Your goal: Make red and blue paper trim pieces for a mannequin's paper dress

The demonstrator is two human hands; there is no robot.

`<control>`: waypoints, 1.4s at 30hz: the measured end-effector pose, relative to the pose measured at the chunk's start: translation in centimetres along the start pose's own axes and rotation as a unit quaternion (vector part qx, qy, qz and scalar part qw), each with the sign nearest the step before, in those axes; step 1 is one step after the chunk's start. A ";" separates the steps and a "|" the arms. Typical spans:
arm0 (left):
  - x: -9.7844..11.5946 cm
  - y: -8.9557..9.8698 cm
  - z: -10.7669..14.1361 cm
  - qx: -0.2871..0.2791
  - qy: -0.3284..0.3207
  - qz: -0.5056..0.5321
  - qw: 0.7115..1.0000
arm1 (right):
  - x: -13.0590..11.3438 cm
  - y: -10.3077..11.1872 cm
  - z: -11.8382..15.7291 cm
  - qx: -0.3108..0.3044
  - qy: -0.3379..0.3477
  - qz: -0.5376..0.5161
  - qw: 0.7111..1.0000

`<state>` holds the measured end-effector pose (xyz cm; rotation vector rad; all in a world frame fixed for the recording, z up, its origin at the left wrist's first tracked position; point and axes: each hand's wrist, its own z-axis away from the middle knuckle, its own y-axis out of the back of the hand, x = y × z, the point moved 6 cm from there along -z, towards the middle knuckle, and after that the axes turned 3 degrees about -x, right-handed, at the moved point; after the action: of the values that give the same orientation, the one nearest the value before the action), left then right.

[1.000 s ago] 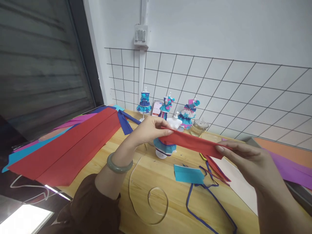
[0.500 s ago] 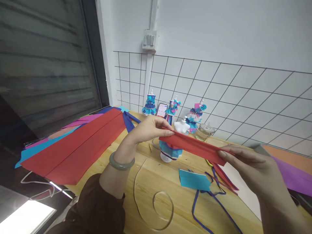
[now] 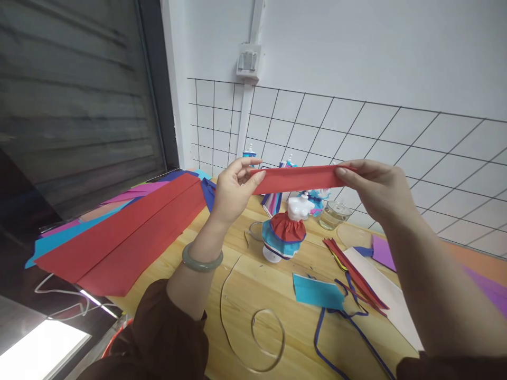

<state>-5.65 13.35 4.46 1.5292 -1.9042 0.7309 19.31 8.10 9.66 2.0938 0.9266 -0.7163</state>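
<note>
A folded strip of red fabric point(image 3: 298, 180) is stretched level between my two hands, above the table. Its left end is pinched between thumb and fingers of my left hand point(image 3: 236, 187). At the other end, my right hand point(image 3: 378, 187) grips it the same way. Below the strip stands a small white dress form point(image 3: 300, 207) wearing a gathered skirt point(image 3: 284, 232) of red over light blue with dark trim. The strip hangs apart from the form and partly hides several dressed forms behind it.
Large red fabric point(image 3: 130, 237) lies at the left over other coloured pieces. A teal piece point(image 3: 317, 291), blue ribbon point(image 3: 319, 338), red strips point(image 3: 358, 279) and a coiled cord point(image 3: 283, 338) lie on the wooden table point(image 3: 245, 285). A glass jar point(image 3: 335, 215) stands near the wire grid point(image 3: 348, 126).
Both hands have raised the red strip, and its right end has come up to level. The white form and its red-and-blue skirt now show below it.
</note>
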 end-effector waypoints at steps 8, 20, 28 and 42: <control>-2.9 0.4 -0.5 0.015 0.027 -0.058 0.998 | 5.6 -2.7 -2.5 -0.055 -0.032 -0.095 0.993; -6.8 -0.6 -0.4 -0.039 0.128 -0.002 0.991 | 11.9 -4.2 0.3 -0.085 -0.128 -0.146 0.977; -7.9 -2.9 0.3 -0.074 0.179 0.028 0.981 | 14.6 -2.6 3.0 -0.059 -0.177 -0.165 0.968; -7.1 -4.1 0.9 -0.075 0.156 0.001 0.985 | 11.7 -2.3 6.4 0.028 -0.129 -0.202 0.971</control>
<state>-0.52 16.63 -1.11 1.2406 -1.6862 0.7592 23.15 8.59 -3.35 1.8163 1.2069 -1.2034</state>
